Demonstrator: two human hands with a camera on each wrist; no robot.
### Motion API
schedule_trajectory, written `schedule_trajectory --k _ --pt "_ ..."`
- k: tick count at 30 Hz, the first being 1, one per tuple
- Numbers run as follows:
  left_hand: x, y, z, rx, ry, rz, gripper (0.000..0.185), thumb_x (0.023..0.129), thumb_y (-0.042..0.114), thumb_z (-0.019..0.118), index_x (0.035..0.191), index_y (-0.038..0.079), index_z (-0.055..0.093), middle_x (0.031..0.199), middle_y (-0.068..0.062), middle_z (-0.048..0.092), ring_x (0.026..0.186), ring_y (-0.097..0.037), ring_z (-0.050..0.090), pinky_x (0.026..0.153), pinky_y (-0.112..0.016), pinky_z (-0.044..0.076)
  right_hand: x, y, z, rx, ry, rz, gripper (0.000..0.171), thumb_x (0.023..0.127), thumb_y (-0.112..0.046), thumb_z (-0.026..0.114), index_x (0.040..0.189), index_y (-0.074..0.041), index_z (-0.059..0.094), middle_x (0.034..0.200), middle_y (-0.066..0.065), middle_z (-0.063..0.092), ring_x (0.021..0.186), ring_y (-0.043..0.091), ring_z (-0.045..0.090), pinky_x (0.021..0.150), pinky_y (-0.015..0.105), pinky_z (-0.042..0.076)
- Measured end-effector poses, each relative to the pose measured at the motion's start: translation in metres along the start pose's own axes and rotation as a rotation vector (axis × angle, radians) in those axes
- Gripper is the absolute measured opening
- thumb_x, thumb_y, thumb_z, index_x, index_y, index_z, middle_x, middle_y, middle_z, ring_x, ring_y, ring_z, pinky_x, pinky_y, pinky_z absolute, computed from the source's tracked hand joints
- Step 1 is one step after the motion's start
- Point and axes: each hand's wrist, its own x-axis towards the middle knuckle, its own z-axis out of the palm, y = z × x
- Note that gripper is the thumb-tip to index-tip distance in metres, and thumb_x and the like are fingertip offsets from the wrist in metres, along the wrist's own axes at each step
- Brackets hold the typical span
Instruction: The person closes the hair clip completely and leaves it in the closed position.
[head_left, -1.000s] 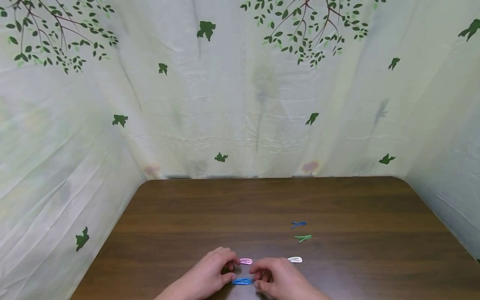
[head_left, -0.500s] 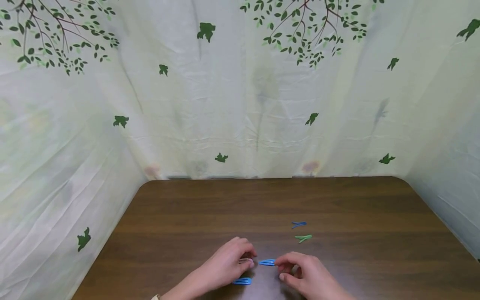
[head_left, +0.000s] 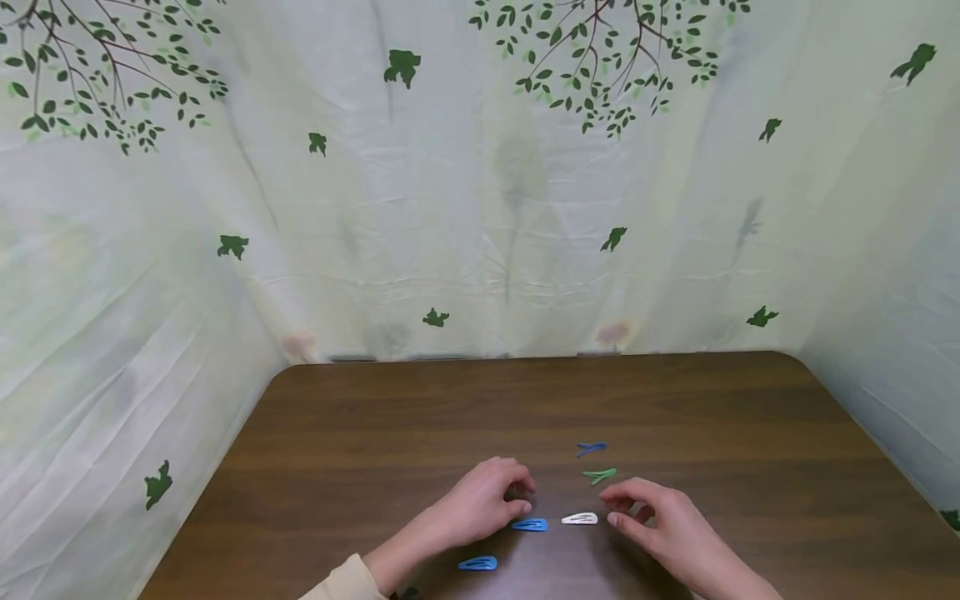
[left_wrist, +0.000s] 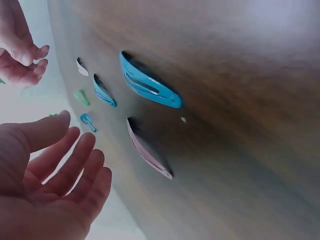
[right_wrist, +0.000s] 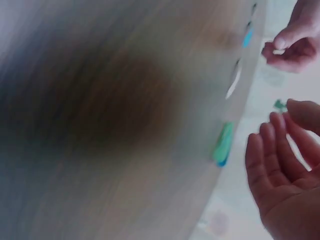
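Observation:
My left hand [head_left: 483,500] is just above a blue snap hair clip [head_left: 530,525], fingers loosely bent and holding nothing. To the right, my right hand [head_left: 660,521] hovers with relaxed fingers beside a white hair clip [head_left: 580,518]; its palm shows nothing held in the right wrist view. Another blue hair clip [head_left: 477,564] lies closer to me, below the left forearm. A pink hair clip [left_wrist: 147,156] shows in the left wrist view, while the left arm hides it in the head view.
Farther back on the brown wooden table [head_left: 360,433] lie a green hair clip [head_left: 600,475] and a darker blue one [head_left: 591,448], both with spread arms. A pale cloth curtain [head_left: 465,208] with leaf prints surrounds the table's back and sides.
The right hand has let go of a blue clip, left of the white one, and moved right. The left hand has shifted right, away from the pink clip.

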Motion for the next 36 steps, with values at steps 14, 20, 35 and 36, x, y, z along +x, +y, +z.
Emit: schedule_trajectory --k 14,20,35,36 --pt "0.035 -0.004 0.012 -0.062 -0.070 0.011 0.009 0.084 0.009 0.075 0.092 0.011 0.071 0.076 0.012 0.056 0.070 -0.001 0.051 0.067 -0.016 0.043 0.021 0.035 -0.019 -0.058 0.002 0.075 0.019 0.087 -0.010 0.074 0.106 -0.013 0.070 0.094 -0.007 0.064 0.079 0.003 0.057 0.071 0.026 0.051" --pt "0.050 -0.010 0.019 -0.167 -0.095 -0.010 0.008 0.085 0.008 0.075 0.091 0.009 0.071 0.070 0.014 0.055 0.066 0.001 0.051 0.065 -0.016 0.044 0.031 0.044 -0.020 -0.079 -0.024 0.087 0.022 0.086 -0.006 0.074 0.106 -0.013 0.070 0.093 -0.005 0.062 0.078 0.003 0.056 0.072 0.027 0.049" --pt "0.073 -0.016 0.034 -0.266 -0.061 -0.015 0.010 0.081 0.007 0.079 0.091 0.006 0.074 0.070 0.013 0.057 0.065 0.002 0.052 0.065 -0.014 0.045 0.054 0.063 -0.026 -0.004 -0.217 0.032 0.016 0.090 -0.014 0.073 0.106 -0.013 0.072 0.093 -0.002 0.066 0.074 0.006 0.056 0.066 0.025 0.046" --pt "0.074 -0.016 0.033 -0.253 -0.068 -0.007 0.011 0.081 0.007 0.079 0.091 0.006 0.075 0.070 0.013 0.057 0.066 0.003 0.052 0.065 -0.014 0.045 0.055 0.064 -0.026 -0.009 -0.219 0.034 0.016 0.089 -0.014 0.073 0.105 -0.014 0.072 0.093 -0.003 0.066 0.074 0.006 0.056 0.065 0.025 0.045"
